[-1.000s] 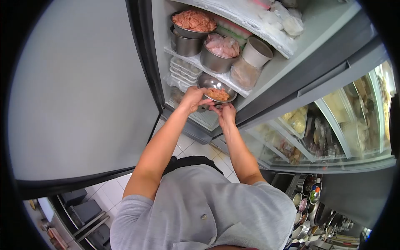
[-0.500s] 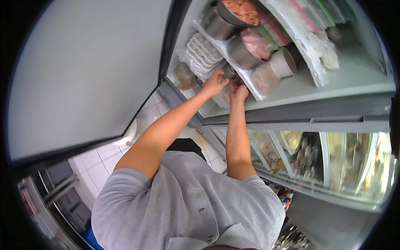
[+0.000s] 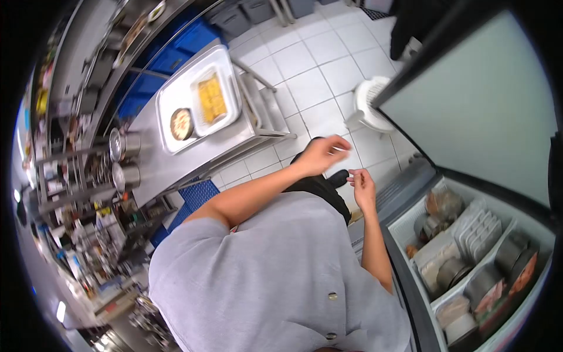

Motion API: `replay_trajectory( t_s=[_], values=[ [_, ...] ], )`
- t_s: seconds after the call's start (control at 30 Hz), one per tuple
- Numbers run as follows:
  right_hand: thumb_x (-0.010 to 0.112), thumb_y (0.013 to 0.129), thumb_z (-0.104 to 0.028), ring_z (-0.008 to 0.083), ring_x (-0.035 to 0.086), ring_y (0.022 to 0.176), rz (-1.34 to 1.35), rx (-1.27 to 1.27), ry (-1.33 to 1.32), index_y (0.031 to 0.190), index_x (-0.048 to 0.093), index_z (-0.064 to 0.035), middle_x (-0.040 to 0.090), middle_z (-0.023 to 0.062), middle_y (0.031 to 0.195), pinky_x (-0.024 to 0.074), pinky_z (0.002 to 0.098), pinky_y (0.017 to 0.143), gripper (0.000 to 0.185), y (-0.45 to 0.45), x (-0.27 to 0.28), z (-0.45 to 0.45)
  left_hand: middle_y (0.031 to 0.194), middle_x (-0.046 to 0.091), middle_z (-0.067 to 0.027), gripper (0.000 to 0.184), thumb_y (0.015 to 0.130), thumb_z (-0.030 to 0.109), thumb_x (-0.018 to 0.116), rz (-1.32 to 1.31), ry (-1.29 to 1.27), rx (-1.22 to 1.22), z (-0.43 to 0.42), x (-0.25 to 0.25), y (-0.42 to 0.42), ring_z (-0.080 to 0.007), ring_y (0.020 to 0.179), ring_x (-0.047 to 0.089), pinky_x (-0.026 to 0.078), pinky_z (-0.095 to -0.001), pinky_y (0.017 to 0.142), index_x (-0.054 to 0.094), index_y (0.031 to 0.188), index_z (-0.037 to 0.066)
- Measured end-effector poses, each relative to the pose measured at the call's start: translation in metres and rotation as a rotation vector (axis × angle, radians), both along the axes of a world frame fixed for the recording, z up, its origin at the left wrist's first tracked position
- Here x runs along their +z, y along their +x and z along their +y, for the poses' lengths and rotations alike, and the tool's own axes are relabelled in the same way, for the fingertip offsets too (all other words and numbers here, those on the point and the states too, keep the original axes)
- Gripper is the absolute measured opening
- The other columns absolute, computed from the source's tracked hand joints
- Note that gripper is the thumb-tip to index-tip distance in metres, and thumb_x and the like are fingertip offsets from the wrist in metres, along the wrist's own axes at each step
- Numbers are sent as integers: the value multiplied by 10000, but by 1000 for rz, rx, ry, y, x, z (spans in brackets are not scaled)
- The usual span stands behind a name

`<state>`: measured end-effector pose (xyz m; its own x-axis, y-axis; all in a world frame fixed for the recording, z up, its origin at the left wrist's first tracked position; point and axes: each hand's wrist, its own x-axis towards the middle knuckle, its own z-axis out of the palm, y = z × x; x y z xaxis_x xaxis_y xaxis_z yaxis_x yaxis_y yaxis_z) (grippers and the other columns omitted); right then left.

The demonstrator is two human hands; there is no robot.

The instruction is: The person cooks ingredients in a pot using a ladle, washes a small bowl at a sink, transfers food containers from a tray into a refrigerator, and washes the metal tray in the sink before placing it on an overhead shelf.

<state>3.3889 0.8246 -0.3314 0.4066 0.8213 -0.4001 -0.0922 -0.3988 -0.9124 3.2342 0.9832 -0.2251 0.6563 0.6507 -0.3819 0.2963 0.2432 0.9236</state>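
Observation:
My left hand (image 3: 326, 156) is in mid-air in front of my body, fingers loosely bent and slightly blurred, with nothing seen in it. Just right of it and lower, my right hand (image 3: 363, 186) hangs with its fingers half curled and apart, also holding nothing visible. On the steel table to the left, a large white tray (image 3: 168, 101) carries a clear container (image 3: 201, 124) of yellow food pieces and a dark round dish (image 3: 182, 124) of pale food. At the right stands the open fridge, where a metal pot (image 3: 453, 272) sits near egg trays (image 3: 480, 234).
The fridge door (image 3: 475, 105) stands wide open at upper right. A white plastic stool (image 3: 372, 102) is on the tiled floor (image 3: 319, 82). Two metal pots (image 3: 126, 176) stand at the left end of the steel table (image 3: 153, 167). Blue bins (image 3: 196, 36) line the shelf behind.
Both hands have come out of the fridge, where they were at a metal pot on the shelf. My body and view have turned left, toward the steel table.

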Motion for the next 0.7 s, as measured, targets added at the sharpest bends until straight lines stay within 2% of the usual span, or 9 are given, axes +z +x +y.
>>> replay_trajectory(
  t_s=[0.1,0.17,0.27,0.33,0.37,0.43,0.47,0.53,0.7],
  values=[
    [557,959,-220,151,610,625,-313,438,14,947,618,-22,664,109,713,452,300,580,207,-21,29,72,881,670,-61,142,950,138,597,2,261,592,14,22,-103,-119,830,650,525,-261,751,617,1018,15],
    [550,959,-216,174,640,661,-358,472,156,944,612,-15,678,115,745,479,319,617,211,-55,49,124,806,606,-8,153,959,169,596,80,521,1037,30,29,-181,-83,708,556,475,-242,667,612,1003,23],
    [526,983,-260,187,675,792,-181,510,129,1059,615,-12,697,115,881,524,308,717,274,-129,67,194,903,554,-31,195,938,186,630,258,739,1388,50,16,-301,-96,794,525,450,-240,679,588,1043,27],
    [525,994,-319,162,651,900,-38,600,20,1266,519,-31,665,102,1048,537,297,746,396,-188,49,237,972,516,-52,285,918,201,658,246,586,1484,60,-13,-375,-120,841,535,466,-249,671,540,1120,38],
    [553,972,-385,166,636,931,158,574,-53,1326,480,-21,657,109,1070,533,313,761,512,-220,46,252,977,490,-59,350,907,199,667,225,464,1476,62,-15,-393,-140,824,551,492,-265,660,480,1159,44],
    [626,884,-496,250,622,960,-66,813,-112,1309,500,9,629,158,1147,521,370,816,672,-256,74,286,980,508,-69,313,896,207,669,172,173,1420,61,-18,-415,-170,763,575,522,-281,646,457,1074,62],
    [658,827,-496,303,626,987,34,751,15,1231,568,25,622,213,1162,516,395,850,666,-280,42,297,981,527,-75,281,893,230,665,146,-18,1340,57,-15,-427,-191,782,592,536,-288,659,478,1026,68],
    [732,658,-410,362,636,1018,-255,558,-104,1154,615,33,632,257,1140,524,406,874,675,-311,32,322,967,532,-91,273,885,244,660,121,-252,1144,58,-1,-417,-248,874,616,556,-314,734,533,1017,41],
    [665,677,-270,373,650,960,-357,459,-121,1029,663,31,674,241,992,541,394,838,463,-316,87,324,1137,575,-143,396,930,303,612,89,-405,749,55,2,-400,-280,1013,603,525,-339,842,512,1182,15]
  ],
)
